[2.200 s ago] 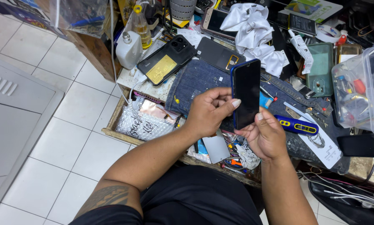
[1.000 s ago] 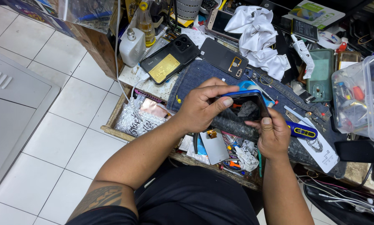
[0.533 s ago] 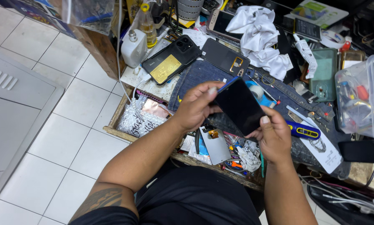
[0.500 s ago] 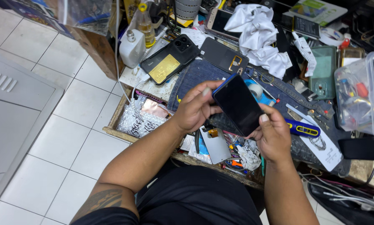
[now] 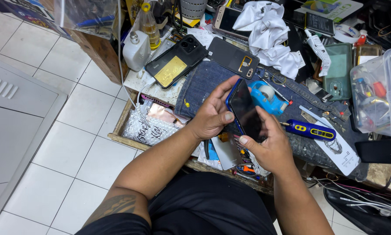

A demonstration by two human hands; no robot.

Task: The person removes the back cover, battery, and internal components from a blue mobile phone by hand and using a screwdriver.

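A dark smartphone with a blue edge (image 5: 244, 111) is held between both my hands above a cluttered workbench, screen up and tilted. My left hand (image 5: 213, 114) grips its left side, fingers curled over the top edge and thumb on the lower screen. My right hand (image 5: 268, 141) holds the phone's lower right end, thumb pressed near the bottom edge. Under the hands lies a piece of blue denim cloth (image 5: 200, 85). A blue tape dispenser (image 5: 267, 95) sits just behind the phone.
A blue and yellow screwdriver (image 5: 310, 129) lies right of my hands. Phone back covers (image 5: 174, 61), white rags (image 5: 269, 32), a white bottle (image 5: 136, 50) and a clear plastic parts box (image 5: 378, 95) crowd the bench. An open drawer (image 5: 149, 126) holds foil bags. White tiled floor lies to the left.
The phone was turned from upright to edge-on, then laid flatter with its screen up. Both hands shifted their grip and drew it slightly lower and closer.
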